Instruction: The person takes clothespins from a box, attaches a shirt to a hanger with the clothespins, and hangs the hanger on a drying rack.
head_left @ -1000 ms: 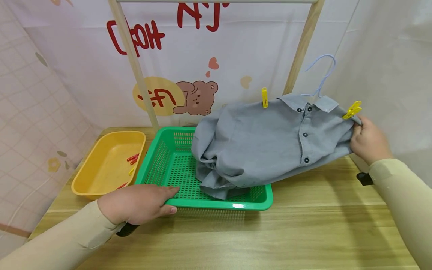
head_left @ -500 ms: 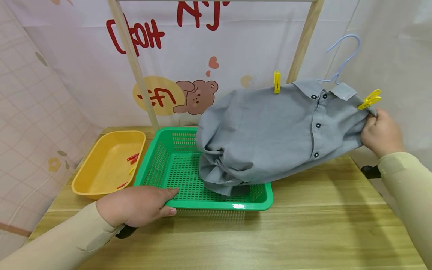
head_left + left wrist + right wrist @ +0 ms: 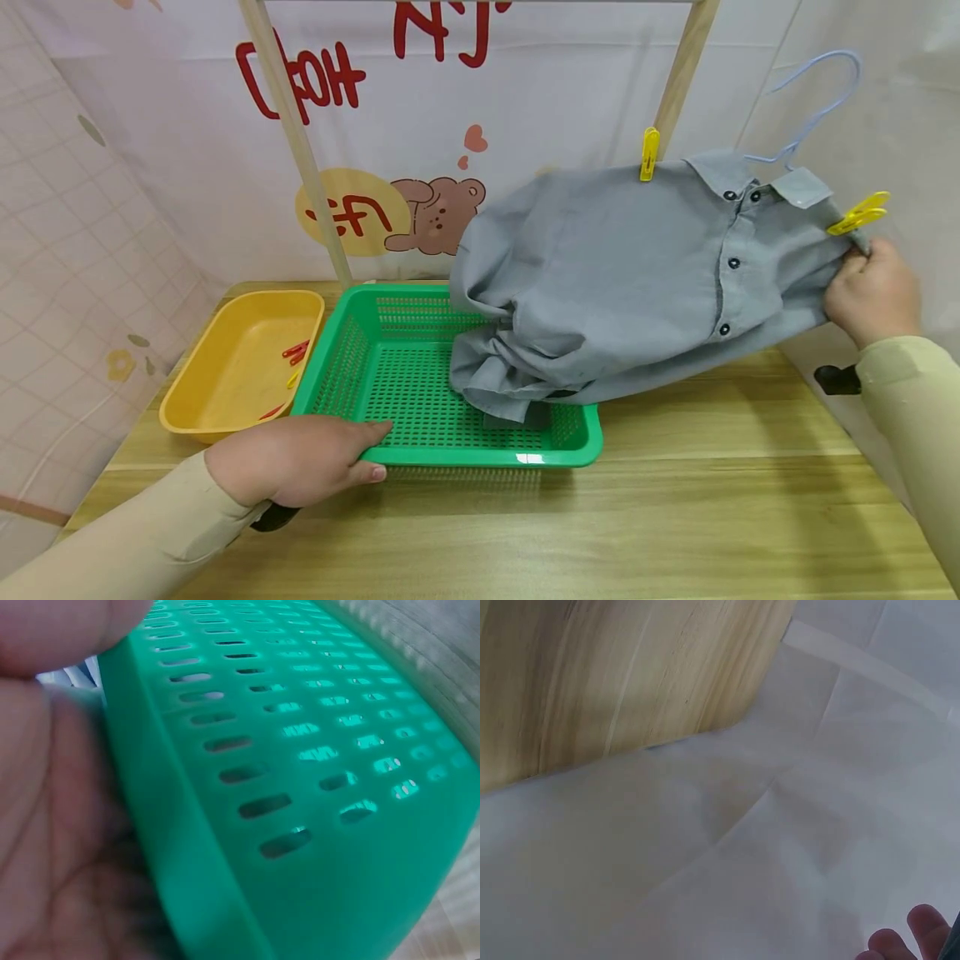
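My right hand (image 3: 873, 292) grips a grey buttoned shirt (image 3: 630, 267) by its shoulder at the right. The shirt slants down leftward, its crumpled lower end hanging in the green basket (image 3: 450, 456). A pale blue hanger (image 3: 825, 108) pokes out at the collar. Two yellow clothespins (image 3: 649, 155) are clipped on the shoulders, one on each side of the collar. My left hand (image 3: 300, 458) holds the basket's front-left rim, thumb outside and fingers over the edge. In the left wrist view the palm lies beside the perforated basket wall (image 3: 300, 787). Only fingertips (image 3: 928, 926) show in the right wrist view.
A yellow tray (image 3: 232, 342) with several red and yellow clothespins (image 3: 296, 354) stands left of the basket. A wooden rack (image 3: 303, 154) rises behind, its crossbar at the top of the view. The wooden table (image 3: 675, 500) ends at the right near a pale wall.
My right hand has moved up and to the right, drawing the shirt and hanger farther out of the basket. The left hand and basket have shifted very slightly left.
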Demonstrator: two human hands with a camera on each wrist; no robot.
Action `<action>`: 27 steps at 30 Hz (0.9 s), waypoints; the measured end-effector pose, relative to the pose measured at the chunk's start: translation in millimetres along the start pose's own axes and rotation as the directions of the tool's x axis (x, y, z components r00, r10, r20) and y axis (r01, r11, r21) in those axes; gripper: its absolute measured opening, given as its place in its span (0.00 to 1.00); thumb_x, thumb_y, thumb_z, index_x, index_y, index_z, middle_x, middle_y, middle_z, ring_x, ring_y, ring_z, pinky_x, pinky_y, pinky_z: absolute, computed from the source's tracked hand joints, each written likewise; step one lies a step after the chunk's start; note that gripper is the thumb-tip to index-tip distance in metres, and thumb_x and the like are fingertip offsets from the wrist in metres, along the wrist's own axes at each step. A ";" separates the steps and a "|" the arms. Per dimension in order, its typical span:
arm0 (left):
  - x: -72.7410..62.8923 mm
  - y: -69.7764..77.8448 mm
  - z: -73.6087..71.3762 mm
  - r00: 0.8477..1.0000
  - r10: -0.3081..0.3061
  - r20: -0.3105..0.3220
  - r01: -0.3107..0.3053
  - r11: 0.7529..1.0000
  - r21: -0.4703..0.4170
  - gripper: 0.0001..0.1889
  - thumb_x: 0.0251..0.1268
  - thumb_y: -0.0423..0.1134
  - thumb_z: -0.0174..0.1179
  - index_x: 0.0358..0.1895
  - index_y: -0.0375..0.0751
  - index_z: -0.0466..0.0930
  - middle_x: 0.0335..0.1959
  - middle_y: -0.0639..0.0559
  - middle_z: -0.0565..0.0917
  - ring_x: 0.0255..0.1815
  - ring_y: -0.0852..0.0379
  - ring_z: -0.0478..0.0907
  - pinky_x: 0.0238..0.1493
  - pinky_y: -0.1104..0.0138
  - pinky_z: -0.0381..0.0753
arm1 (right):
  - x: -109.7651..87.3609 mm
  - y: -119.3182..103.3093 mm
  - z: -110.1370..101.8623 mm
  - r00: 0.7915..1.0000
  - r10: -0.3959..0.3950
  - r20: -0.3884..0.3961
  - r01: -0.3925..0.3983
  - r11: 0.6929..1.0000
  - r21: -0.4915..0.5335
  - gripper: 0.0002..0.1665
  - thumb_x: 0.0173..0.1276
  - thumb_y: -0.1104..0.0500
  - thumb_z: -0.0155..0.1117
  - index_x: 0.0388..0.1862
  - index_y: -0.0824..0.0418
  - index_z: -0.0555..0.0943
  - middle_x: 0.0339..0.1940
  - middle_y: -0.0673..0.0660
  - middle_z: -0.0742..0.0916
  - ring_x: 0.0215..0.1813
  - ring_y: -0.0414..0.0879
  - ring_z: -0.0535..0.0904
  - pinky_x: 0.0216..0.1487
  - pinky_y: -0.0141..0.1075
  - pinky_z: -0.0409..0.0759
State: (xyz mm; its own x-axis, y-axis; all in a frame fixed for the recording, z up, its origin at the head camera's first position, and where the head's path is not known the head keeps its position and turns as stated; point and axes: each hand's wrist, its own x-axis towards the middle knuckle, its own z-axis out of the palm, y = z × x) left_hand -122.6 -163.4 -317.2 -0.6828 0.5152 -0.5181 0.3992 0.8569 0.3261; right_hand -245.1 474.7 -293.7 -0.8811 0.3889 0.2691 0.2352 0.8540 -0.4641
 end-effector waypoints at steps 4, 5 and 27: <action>0.1 -1.1 0.7 1.000 -0.001 -0.002 0.001 1.000 -0.004 0.38 0.80 0.58 0.55 0.81 0.37 0.64 0.79 0.41 0.71 0.79 0.38 0.70 0.78 0.42 0.67 | 0.0 2.1 -2.2 1.000 0.017 -0.001 -0.017 1.000 0.009 0.27 0.81 0.54 0.23 0.46 0.75 0.66 0.48 0.81 0.75 0.46 0.75 0.71 0.38 0.61 0.69; 0.1 -1.2 0.8 1.000 0.000 -0.003 0.000 1.000 -0.004 0.38 0.80 0.58 0.55 0.81 0.37 0.64 0.79 0.41 0.71 0.79 0.38 0.69 0.78 0.42 0.67 | 0.0 2.9 -2.9 1.000 0.019 -0.001 -0.019 1.000 0.012 0.27 0.81 0.55 0.23 0.46 0.75 0.66 0.48 0.81 0.74 0.46 0.74 0.71 0.38 0.61 0.69; 1.1 -5.6 -2.0 0.999 -0.052 0.008 0.052 0.998 -0.045 0.39 0.80 0.58 0.55 0.82 0.37 0.61 0.79 0.40 0.70 0.79 0.35 0.69 0.77 0.39 0.67 | -3.7 3.3 14.1 0.988 -0.154 -0.032 0.155 0.987 0.047 0.24 0.81 0.56 0.33 0.44 0.73 0.72 0.41 0.77 0.78 0.39 0.68 0.72 0.30 0.48 0.66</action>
State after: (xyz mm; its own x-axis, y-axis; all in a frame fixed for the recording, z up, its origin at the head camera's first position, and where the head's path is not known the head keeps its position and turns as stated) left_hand -126.8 -167.6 -318.0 -0.6974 0.4702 -0.5408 0.3354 0.8811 0.3335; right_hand -246.9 471.2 -308.1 -0.8933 0.2635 0.3640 0.0757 0.8867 -0.4561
